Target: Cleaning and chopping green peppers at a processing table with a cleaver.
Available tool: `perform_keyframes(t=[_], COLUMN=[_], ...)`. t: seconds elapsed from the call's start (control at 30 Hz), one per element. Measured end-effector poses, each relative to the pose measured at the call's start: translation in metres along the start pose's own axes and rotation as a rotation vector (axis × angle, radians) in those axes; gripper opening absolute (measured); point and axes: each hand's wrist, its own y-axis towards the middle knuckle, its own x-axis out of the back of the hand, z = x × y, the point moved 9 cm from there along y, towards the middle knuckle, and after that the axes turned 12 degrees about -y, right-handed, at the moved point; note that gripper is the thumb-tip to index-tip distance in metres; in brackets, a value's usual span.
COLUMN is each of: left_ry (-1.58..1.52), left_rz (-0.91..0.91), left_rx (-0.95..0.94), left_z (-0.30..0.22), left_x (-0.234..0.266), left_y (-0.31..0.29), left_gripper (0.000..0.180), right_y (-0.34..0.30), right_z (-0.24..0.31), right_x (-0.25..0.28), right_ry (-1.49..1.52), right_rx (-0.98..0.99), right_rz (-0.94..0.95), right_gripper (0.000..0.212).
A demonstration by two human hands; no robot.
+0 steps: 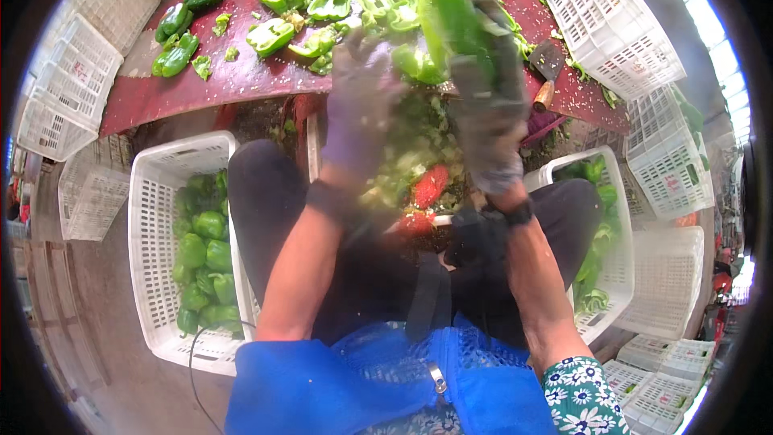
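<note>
My right hand (493,105), in a dark glove, is closed round a green bell pepper (463,28) over the table's near edge. Motion blurs the pepper's outline. Beside it, next to the pepper halves, my left hand (361,109) in a purple-grey glove is raised; its fingers are too smeared to read. Cut pepper halves (330,2) lie across the red tabletop (241,84), among scattered seeds. Several whole green peppers (175,55) rest at the left. Below my hands, between my knees, is a heap of pale pepper scraps (394,165) with red pieces (431,186).
White crates with green peppers stand by my left leg (145,250) and right leg (616,274). A wide-bladed tool with a wooden handle (544,95) lies on the table's right side. More white crates (608,20) flank the table. A dark cord (192,362) hangs at lower left.
</note>
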Motion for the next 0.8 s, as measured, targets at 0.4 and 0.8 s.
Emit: perform_keyframes(t=[0.4, 0.8], left_ry=[-0.461, 0.952], left_rz=[-0.128, -0.103], left_rx=[0.630, 0.429], left_z=[0.065, 0.105], left_x=[0.014, 0.031], left_y=[-0.030, 0.073], left_gripper=[0.052, 0.050], right_y=[-0.022, -0.059], right_z=[-0.040, 0.031], right_x=[-0.029, 0.342], right_ry=[-1.032, -1.442], right_rx=[0.709, 0.207], right_rz=[0.082, -0.395], right_gripper=[0.049, 0.043])
